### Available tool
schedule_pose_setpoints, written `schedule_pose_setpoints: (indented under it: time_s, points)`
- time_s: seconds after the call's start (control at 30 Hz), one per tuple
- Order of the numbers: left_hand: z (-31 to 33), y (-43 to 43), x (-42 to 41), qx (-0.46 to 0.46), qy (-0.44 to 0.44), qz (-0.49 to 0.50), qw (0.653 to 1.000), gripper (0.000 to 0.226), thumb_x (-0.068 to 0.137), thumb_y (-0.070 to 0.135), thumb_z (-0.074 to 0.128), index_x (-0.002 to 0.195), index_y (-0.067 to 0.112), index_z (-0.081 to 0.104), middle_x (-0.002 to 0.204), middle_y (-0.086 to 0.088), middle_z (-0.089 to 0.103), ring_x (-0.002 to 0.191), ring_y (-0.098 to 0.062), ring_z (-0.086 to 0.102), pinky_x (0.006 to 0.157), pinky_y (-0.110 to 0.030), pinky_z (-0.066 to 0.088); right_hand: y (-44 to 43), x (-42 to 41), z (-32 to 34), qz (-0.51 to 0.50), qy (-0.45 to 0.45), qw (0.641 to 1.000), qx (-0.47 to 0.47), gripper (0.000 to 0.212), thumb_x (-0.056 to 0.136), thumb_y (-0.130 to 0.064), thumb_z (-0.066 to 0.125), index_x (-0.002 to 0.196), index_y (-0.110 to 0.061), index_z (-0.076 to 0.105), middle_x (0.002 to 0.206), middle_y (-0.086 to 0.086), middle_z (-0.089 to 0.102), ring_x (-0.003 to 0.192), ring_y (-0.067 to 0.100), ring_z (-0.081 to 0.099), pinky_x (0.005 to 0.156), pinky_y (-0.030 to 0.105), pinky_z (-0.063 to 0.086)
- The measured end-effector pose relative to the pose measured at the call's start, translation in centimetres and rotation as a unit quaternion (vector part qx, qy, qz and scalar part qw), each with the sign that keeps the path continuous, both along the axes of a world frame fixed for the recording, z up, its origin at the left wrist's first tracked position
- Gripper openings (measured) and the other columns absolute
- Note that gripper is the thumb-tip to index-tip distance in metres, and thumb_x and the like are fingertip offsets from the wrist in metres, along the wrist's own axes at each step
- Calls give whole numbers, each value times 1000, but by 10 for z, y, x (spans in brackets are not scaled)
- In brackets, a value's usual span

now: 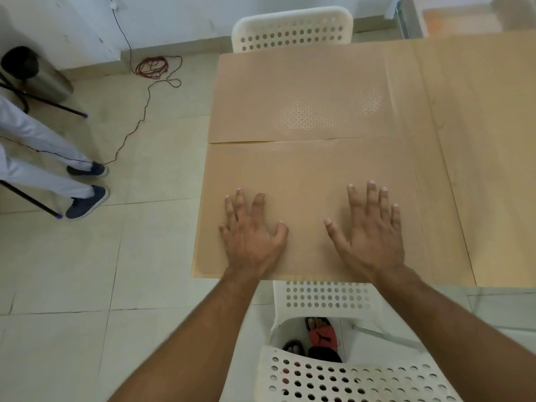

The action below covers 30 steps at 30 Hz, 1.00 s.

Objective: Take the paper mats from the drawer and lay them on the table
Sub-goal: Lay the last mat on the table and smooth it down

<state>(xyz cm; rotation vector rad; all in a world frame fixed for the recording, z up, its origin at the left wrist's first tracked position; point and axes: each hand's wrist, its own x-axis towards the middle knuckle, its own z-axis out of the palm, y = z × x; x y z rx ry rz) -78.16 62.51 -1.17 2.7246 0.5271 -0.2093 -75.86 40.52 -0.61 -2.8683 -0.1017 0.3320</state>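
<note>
Two tan embossed paper mats are already laid on the pale wooden table [493, 140]: the far mat [298, 97] at the far left corner, the near mat [304, 169] against the near edge. The left hand [252, 236] and right hand [374, 230] are pressed flat on it, fingers spread, gripping nothing. Whether more mats remain cannot be told.

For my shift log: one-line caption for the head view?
Both hands, left and right, press flat on the near paper mat; a second mat lies beyond it.

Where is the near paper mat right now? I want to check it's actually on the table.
In the head view the near paper mat lies flat on the table's left end, under both hands, left and right, just nearer than the far mat.
</note>
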Motion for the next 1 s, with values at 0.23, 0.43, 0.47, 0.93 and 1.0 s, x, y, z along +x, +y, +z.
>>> schedule_pose_setpoints:
  time_s: [0.23, 0.43, 0.47, 0.93, 1.0]
  points:
    - [4, -25, 95, -6, -28, -82, 996, 57, 98, 40, 39, 154, 32, 30, 168, -5, 12, 155, -27, 3, 114, -63, 22, 52, 93, -5, 119, -21, 991, 50, 62, 104, -48, 25, 160, -32, 6, 169, 8, -1, 155, 27, -3, 125, 45, 5]
    - [-22, -22, 107, 20, -30, -90, 995, 59, 99, 46, 32, 157, 40, 21, 169, 2, 7, 155, -21, 3, 116, -55, 21, 54, 119, -26, 135, -8, 991, -21, 70, 96, -62, 11, 160, -35, 4, 169, 1, -2, 155, 24, -5, 124, 47, -3]
    - [-23, -22, 106, 22, -40, -86, 995, 59, 98, 47, 33, 156, 41, 23, 169, 3, 9, 155, -20, 4, 116, -54, 22, 50, 118, -28, 118, -12, 993, -26, 72, 95, -65, 11, 160, -35, 4, 169, 0, -2, 155, 23, -5, 124, 47, -3]
    - [-21, -24, 110, 44, -26, -90, 995, 66, 95, 57, 34, 157, 40, 20, 169, 0, 7, 155, -22, 3, 116, -56, 23, -28, 96, -27, -62, -3, 997, -46, 83, 95, -69, 10, 161, -20, -3, 169, 7, -4, 155, 25, -8, 124, 49, -1]
    - [-21, -25, 111, 50, -21, -92, 994, 66, 95, 57, 34, 157, 39, 20, 169, -1, 7, 155, -23, 4, 115, -56, 24, -31, 71, -26, -53, 2, 998, -45, 83, 95, -68, 7, 160, -18, -9, 168, 9, -10, 154, 24, -12, 124, 47, -2]
